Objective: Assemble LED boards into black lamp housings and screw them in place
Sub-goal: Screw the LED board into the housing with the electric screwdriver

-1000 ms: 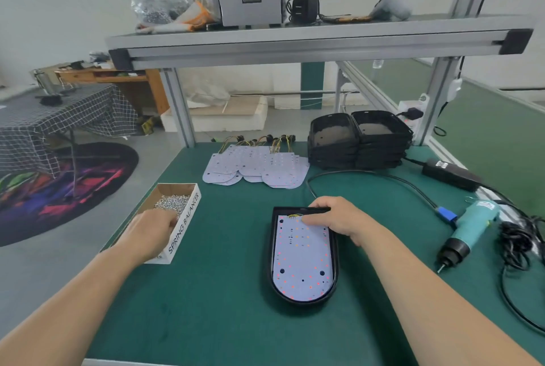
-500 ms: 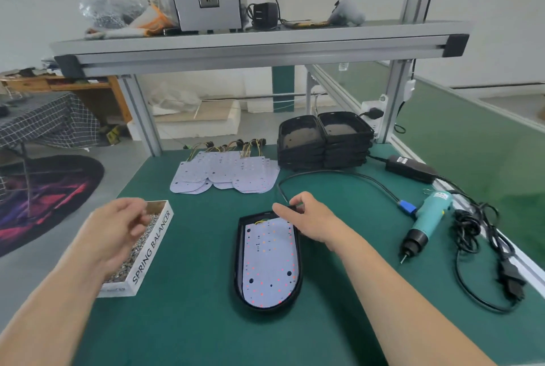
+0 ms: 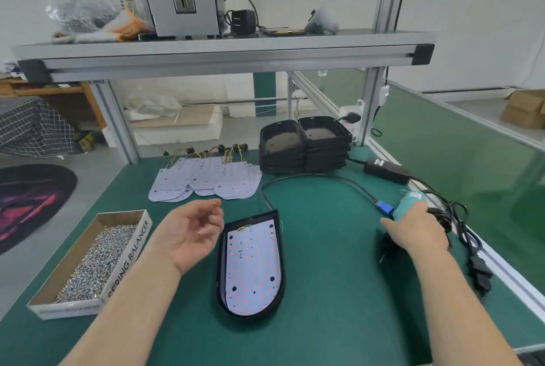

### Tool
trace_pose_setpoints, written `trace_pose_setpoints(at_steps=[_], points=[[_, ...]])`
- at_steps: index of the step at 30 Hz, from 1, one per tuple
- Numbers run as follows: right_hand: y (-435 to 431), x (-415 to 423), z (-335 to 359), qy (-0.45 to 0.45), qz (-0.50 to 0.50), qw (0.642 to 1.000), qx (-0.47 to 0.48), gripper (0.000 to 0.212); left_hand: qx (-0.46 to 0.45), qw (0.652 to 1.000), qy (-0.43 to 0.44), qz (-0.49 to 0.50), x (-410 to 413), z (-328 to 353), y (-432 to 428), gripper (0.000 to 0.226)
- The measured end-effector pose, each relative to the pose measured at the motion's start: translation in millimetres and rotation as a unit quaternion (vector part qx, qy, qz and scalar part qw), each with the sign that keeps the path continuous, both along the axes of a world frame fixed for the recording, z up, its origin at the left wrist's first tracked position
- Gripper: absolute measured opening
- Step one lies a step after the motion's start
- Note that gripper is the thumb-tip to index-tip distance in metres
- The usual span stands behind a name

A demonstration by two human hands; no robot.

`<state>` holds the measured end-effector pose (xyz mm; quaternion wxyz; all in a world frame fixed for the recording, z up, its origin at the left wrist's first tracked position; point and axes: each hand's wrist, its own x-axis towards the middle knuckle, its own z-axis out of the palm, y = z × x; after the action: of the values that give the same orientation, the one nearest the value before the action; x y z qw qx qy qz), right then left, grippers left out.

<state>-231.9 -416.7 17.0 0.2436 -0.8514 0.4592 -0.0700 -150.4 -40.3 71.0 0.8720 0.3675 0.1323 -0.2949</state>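
On the left of the green worktop (image 3: 324,321) stands a cardboard box (image 3: 129,250) filled with small silver screws (image 3: 97,262). On its side is printed "SPRING BALANCER"; the first letters are a little blurred.

Next to the box the left hand (image 3: 191,233) hovers with the palm turned up. Its fingers are loosely bent, and the thumb and forefinger tips are close together. The tips are blurred, so I cannot tell if they hold something.

Just right of this hand lies the black lamp housing (image 3: 219,277), with the LED board (image 3: 253,265) inside it. Thin wires show at the board's far end.

Behind them the loose LED boards (image 3: 206,179) lie spread and overlapping. To their right are two stacks of black housings (image 3: 303,144), side by side.

Further right a black power adapter (image 3: 386,171) carries a white label, too small to read.

The right hand (image 3: 418,233) is closed round the teal electric screwdriver (image 3: 410,203) and covers its middle. The label at its top is not readable. The dark front end sticks out below the hand, in shadow.

At the right edge a black cable (image 3: 472,247) lies in loose loops.
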Motion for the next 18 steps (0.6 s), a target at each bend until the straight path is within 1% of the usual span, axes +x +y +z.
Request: trace_pose_setpoints(at_steps=[4,5,6,7,8,10,11,14,15,17,18], points=[[-4.4,10.8,-2.6,-0.024,-0.025,0.999,0.017,0.095,0.021,1.0,-0.014,0.007,-2.8,-0.8,-12.0,0.013],[-6.2,12.2,-2.7,-0.029,-0.034,0.998,0.033,0.093,0.03,0.999,-0.019,0.01,-3.1,-1.8,-13.1,0.009],[-6.9,13.7,-3.8,-0.05,-0.047,0.996,0.066,0.085,0.04,0.999,-0.023,0.012,-3.6,-1.9,-14.5,0.007],[-6.7,15.2,-5.6,-0.094,-0.063,0.986,0.119,0.074,0.051,0.998,-0.029,0.014,-3.4,-3.3,-15.3,0.012],[-3.6,15.8,-6.5,-0.162,-0.078,0.963,0.202,0.062,0.061,0.997,-0.033,0.016,-2.8,-5.4,-15.7,0.02],[5.8,18.2,-6.9,-0.29,-0.079,0.878,0.374,0.043,0.08,0.996,-0.04,0.02,-1.1,-9.1,-15.9,0.031],[13.2,19.5,-3.4,-0.336,-0.067,0.838,0.425,0.036,0.091,0.995,-0.046,0.014,-0.9,-11.1,-15.5,0.031],[41.0,25.0,14.4,-0.446,-0.024,0.75,0.488,0.022,0.123,0.989,-0.074,-0.032,-3.4,-15.9,-16.0,0.021],[49.3,26.5,20.2,-0.488,-0.007,0.704,0.516,0.021,0.129,0.988,-0.08,-0.041,-4.4,-17.8,-17.1,0.018],[64.2,29.4,33.0,-0.546,0.021,0.593,0.591,0.03,0.141,0.986,-0.084,-0.041,-5.6,-20.6,-19.6,0.009],[70.4,31.2,38.6,-0.548,0.036,0.558,0.623,0.037,0.146,0.985,-0.084,-0.038,-6.2,-21.5,-20.8,0.007]])
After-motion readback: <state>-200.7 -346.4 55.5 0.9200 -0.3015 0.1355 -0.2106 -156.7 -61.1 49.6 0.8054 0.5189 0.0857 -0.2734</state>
